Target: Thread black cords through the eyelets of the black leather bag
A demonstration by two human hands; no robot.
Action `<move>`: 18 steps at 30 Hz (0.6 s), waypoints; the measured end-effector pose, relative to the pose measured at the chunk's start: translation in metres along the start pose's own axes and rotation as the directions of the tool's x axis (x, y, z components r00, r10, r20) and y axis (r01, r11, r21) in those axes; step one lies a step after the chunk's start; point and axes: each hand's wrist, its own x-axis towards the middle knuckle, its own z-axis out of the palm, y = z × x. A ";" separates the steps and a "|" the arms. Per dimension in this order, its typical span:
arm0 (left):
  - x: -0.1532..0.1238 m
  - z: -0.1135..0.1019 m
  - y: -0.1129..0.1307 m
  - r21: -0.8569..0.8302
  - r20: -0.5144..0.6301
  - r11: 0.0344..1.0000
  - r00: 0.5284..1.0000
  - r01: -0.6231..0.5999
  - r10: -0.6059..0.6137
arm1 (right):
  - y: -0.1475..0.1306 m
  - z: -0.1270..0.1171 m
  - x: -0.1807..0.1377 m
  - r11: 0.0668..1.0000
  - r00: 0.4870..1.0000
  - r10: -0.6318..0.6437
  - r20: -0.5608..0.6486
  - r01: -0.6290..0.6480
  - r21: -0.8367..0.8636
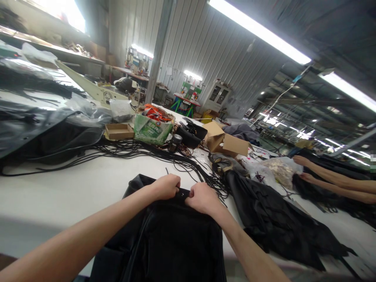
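A black bag lies at the near edge of the white table, its upper edge away from me. My left hand is closed on that upper edge, left of a small shiny spot that looks like a metal fitting. Just to the right of the spot, my right hand pinches the same edge. The fingertips of both hands are partly hidden, with a small gap between them. Behind the hands, black cords lie spread over the table.
Beyond the cords stand a green bag of orange material, a shallow cardboard box and an open carton. Black bags lie to the right. Another person's arms reach in at far right. Plastic-covered black material lies left.
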 end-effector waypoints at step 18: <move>-0.005 0.006 -0.001 -0.081 -0.030 0.997 1.000 -0.010 0.007 | -0.009 0.007 -0.005 0.999 0.999 -0.022 -0.024 0.023 0.034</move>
